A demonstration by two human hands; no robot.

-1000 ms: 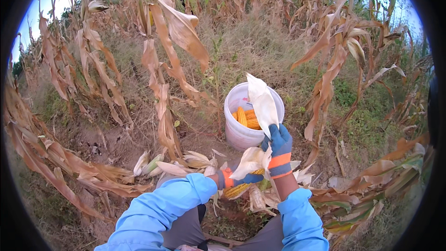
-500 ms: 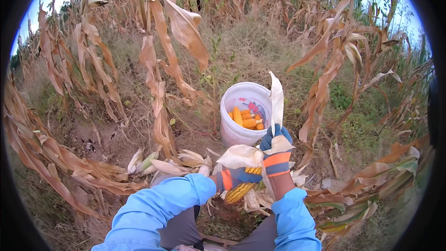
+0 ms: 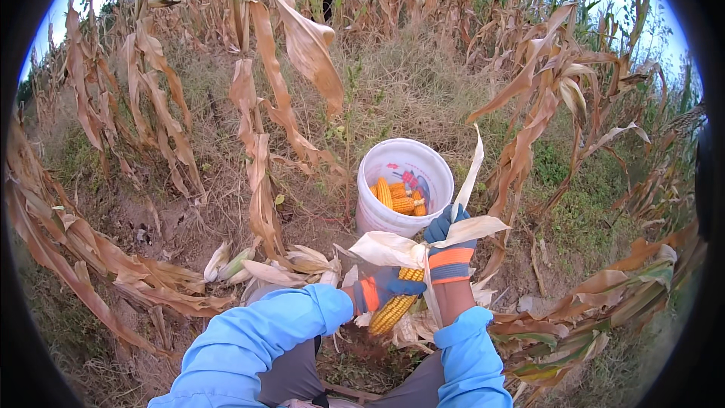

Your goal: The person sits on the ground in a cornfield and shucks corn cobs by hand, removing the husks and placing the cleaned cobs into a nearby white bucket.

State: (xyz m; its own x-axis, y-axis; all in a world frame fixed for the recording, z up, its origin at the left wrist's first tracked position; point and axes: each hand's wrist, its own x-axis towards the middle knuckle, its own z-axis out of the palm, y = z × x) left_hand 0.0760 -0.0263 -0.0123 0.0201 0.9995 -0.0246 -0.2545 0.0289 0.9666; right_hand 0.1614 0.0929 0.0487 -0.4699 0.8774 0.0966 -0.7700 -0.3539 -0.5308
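Observation:
A yellow ear of corn (image 3: 393,313) slants low in front of me, its kernels bare along most of its length. My left hand (image 3: 387,288), in a blue-grey glove with an orange-banded cuff, is wrapped round its middle. Pale husk (image 3: 387,249) is peeled back at the upper end and spreads to both sides. Closed on that husk at the ear's upper end is my right hand (image 3: 449,236), gloved alike; one long husk strip (image 3: 472,170) sticks up above it. The husk partly hides the right fingers. Just beyond the hands stands a white bucket (image 3: 368,215) holding several husked ears (image 3: 398,195).
Unhusked ears (image 3: 226,263) and loose husks (image 3: 306,259) lie on the ground left of the bucket. Dry corn stalks (image 3: 260,159) rise at the left, with more dry leaves (image 3: 532,117) at the right. Dry grass (image 3: 400,91) covers the ground farther off.
The husk in my right hand has swung outward, its upright strip now leaning farther right. More of the ear's kernels show between my hands. The left hand keeps its grip.

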